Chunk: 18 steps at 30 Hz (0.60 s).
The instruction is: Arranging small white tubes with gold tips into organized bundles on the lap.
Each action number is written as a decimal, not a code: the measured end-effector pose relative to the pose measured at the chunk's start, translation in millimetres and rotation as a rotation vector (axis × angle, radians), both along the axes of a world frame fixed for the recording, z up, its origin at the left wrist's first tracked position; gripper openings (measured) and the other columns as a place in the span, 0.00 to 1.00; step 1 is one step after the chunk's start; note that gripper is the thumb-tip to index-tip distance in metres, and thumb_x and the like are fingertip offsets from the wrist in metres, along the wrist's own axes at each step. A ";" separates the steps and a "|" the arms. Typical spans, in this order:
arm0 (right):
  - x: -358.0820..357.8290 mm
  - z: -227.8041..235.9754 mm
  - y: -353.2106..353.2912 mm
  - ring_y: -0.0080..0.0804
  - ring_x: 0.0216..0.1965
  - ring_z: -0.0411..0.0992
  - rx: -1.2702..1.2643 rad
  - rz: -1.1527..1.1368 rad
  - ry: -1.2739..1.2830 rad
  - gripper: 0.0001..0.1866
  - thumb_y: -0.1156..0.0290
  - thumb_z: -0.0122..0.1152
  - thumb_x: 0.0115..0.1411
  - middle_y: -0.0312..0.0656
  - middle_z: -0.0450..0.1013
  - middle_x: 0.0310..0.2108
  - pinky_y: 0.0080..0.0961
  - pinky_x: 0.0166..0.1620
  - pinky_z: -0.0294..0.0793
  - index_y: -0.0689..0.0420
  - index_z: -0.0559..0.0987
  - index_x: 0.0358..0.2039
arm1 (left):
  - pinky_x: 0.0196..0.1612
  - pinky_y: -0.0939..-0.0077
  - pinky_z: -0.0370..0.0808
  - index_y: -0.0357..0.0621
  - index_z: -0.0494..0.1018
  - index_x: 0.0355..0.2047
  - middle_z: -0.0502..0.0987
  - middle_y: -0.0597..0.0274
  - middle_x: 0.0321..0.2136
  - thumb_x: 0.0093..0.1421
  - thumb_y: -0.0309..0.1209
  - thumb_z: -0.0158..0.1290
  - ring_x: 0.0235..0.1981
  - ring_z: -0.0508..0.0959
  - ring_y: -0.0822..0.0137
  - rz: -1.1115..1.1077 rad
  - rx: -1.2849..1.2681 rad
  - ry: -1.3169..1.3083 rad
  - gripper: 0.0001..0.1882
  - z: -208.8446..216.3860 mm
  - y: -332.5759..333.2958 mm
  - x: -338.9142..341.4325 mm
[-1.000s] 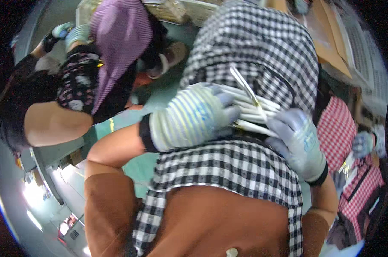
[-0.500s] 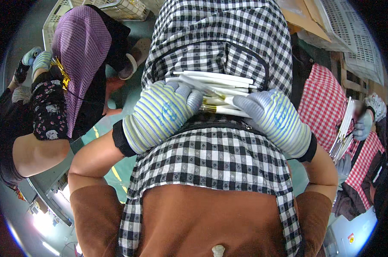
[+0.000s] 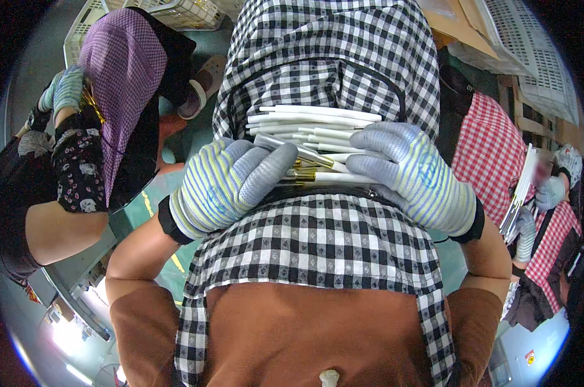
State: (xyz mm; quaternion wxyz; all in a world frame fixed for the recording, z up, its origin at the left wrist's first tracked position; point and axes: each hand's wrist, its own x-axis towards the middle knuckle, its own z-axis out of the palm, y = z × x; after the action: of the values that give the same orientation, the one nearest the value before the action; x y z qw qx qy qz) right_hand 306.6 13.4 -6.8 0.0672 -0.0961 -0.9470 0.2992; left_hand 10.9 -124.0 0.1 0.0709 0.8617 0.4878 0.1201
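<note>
The left hand (image 3: 224, 182), gloved in striped grey knit and apart from the similarly gloved right hand (image 3: 421, 173), pinches a slim silver, gold and white stick (image 3: 310, 154) slanting from the nearer left thumb toward the right's curled fingers, whose grip is unclear. Between and just beyond, slender white sticks (image 3: 327, 116) lie crosswise over a black-and-white checked fabric apron (image 3: 324, 238).

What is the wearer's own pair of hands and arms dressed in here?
The left hand and right hand wear knitted gloves with pale yellow-green, whitish and blue stripes, smooth grey coating over the fingers, blue printed marks on the backs, and black cuffs. Short brown sleeves leave the forearms uncovered.
</note>
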 end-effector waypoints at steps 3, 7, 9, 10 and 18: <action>0.9 -4.6 -1.4 0.52 0.50 0.77 -0.084 0.034 0.055 0.23 0.74 0.66 0.59 0.48 0.79 0.48 0.45 0.55 0.75 0.57 0.79 0.56 | 0.28 0.66 0.73 0.45 0.74 0.59 0.79 0.66 0.31 0.60 0.32 0.55 0.28 0.78 0.64 0.036 -0.023 -0.012 0.25 -1.2 -0.8 1.0; -1.0 -7.0 1.9 0.53 0.47 0.78 -0.334 0.157 0.060 0.24 0.77 0.62 0.61 0.52 0.80 0.45 0.46 0.54 0.76 0.60 0.78 0.59 | 0.27 0.66 0.73 0.46 0.73 0.61 0.76 0.65 0.27 0.61 0.31 0.54 0.26 0.77 0.63 0.066 -0.156 0.182 0.26 2.8 -2.4 5.2; -2.5 -2.6 9.8 0.54 0.46 0.79 -0.365 0.193 -0.030 0.25 0.77 0.62 0.60 0.53 0.80 0.45 0.46 0.52 0.77 0.61 0.77 0.60 | 0.30 0.64 0.75 0.48 0.77 0.56 0.76 0.64 0.29 0.60 0.31 0.54 0.30 0.78 0.61 0.067 -0.256 0.314 0.22 5.7 -0.8 6.0; -3.5 0.9 15.1 0.55 0.45 0.79 -0.380 0.227 -0.066 0.26 0.78 0.61 0.60 0.54 0.80 0.44 0.46 0.51 0.77 0.62 0.77 0.60 | 0.32 0.63 0.75 0.48 0.78 0.53 0.77 0.64 0.30 0.60 0.32 0.55 0.32 0.78 0.61 0.061 -0.210 0.279 0.20 6.2 1.3 5.5; -48.1 -17.0 32.5 0.51 0.49 0.77 0.062 -0.038 -0.027 0.26 0.70 0.67 0.57 0.51 0.77 0.51 0.44 0.56 0.75 0.62 0.79 0.57 | 0.42 0.60 0.79 0.43 0.77 0.49 0.80 0.54 0.44 0.61 0.31 0.53 0.44 0.82 0.54 -0.032 -0.203 0.076 0.16 -6.9 6.3 4.7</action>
State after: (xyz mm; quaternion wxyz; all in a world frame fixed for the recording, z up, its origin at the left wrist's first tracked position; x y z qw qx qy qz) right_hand 258.5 45.9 -23.7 0.0630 -0.1161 -0.9547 0.2668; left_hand 15.6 -117.7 -6.8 0.1414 0.8616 0.4861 0.0361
